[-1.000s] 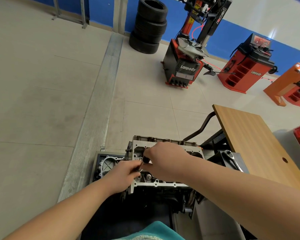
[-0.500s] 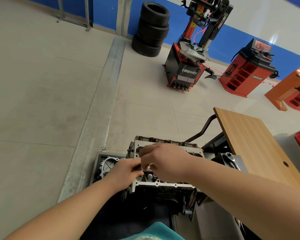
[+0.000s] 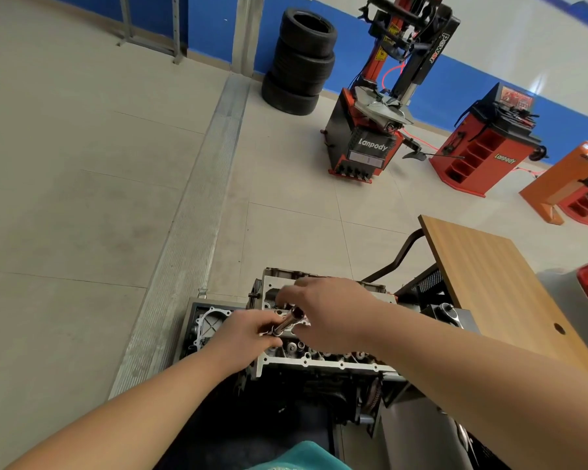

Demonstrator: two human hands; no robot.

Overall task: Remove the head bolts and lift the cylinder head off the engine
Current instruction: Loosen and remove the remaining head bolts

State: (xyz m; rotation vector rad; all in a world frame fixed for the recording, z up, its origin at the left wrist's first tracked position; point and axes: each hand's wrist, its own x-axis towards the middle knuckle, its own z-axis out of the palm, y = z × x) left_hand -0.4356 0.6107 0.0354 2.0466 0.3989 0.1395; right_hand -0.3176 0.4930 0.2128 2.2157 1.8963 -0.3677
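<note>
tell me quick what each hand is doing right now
Left hand: grips the lower end of a shiny metal socket tool over the cylinder head.
Right hand: fingers curled at the tool's upper end; whether it truly grips cannot be told.

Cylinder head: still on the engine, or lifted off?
Still on. The cylinder head sits on the engine; the left hand holds a socket tool over it, the right hand alongside.

Both hands are working over the cylinder head (image 3: pixel 319 362) on the engine. The left hand (image 3: pixel 248 334) is gripping a shiny metal socket tool (image 3: pixel 287 321), while the right hand (image 3: pixel 330 310) is reaching over the head's far-left part, fingers curled. A wooden table (image 3: pixel 496 283) is standing to the right.
</note>
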